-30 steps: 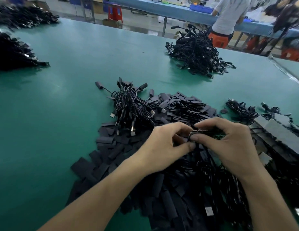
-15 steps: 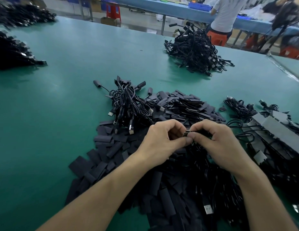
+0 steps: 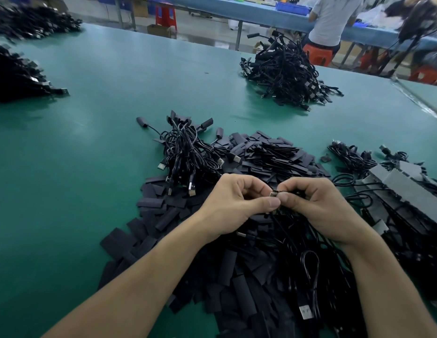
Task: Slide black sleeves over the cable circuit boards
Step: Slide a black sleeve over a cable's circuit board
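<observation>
Nearest the camera, a loose cable [image 3: 310, 264] with a silver plug lies across a deep litter of flat black sleeves [image 3: 144, 242] spread over the green surface [image 3: 78, 154]. Just above this litter both hands meet, thumb tip against thumb tip. The left hand [image 3: 233, 203] and the right hand [image 3: 317, 206] each have the fingers curled in, and between them they pinch a small metal-edged piece, most likely a cable's circuit board [image 3: 274, 193]. It sits at the point where the thumbs touch. Something dark runs from it into the right hand, but I cannot tell whether that is a sleeve or only the cord. This piece looks to be in mid-fitting, with its bright end not yet covered. Much of the job seems to remain, judging by the many sleeves lying unused and the tangle of cords [image 3: 395, 235] under and to the right of the wrists. Just beyond the hands lies a bundle of cables [image 3: 188, 152], some ends of which appear sleeved. Well apart, farther back, sits a larger heap [image 3: 285, 71], possibly finished work.
</observation>
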A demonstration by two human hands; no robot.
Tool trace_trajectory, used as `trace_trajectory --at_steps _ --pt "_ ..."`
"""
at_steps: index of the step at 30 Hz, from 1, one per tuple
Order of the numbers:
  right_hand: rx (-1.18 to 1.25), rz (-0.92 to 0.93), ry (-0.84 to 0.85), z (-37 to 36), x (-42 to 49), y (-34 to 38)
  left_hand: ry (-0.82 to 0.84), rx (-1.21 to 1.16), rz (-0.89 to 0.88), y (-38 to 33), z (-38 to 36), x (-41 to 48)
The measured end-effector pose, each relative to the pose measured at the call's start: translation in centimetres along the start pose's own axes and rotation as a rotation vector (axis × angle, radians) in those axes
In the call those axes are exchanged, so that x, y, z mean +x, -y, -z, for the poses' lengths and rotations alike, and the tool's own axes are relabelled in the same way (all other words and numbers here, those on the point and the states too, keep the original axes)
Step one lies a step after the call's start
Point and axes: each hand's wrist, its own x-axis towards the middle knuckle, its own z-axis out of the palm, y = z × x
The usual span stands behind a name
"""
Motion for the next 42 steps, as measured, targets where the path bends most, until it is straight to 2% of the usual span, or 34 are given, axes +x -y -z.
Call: trace_trajectory --at_steps 11,20,28,33,38,42 --pt "0.147 -0.042 0.055 0.0 0.8 -0.4 -0.009 -0.044 -0.025 0.1 0.2 0.2" --pt "0.166 -0.070 0.011 -0.5 1.0 -0.6 -0.032 -0.077 -0.018 0.1 0.3 0.6" --pt "0.286 -0.061 0.009 -1.0 1.3 -0.2 -0.069 -0.092 -0.025 0.1 0.4 0.7" --pt "0.213 -0.037 -0.070 -1.3 1.3 -0.1 -0.108 -0.084 -0.013 0.4 0.4 0.9" --pt "-0.044 0.018 -0.217 -1.5 1.3 -0.5 -0.123 -0.056 -0.037 0.9 0.2 1.1" --pt "-0.026 0.063 -0.221 -1.7 1.2 -0.1 -0.102 -0.079 -0.048 1.0 0.2 1.2"
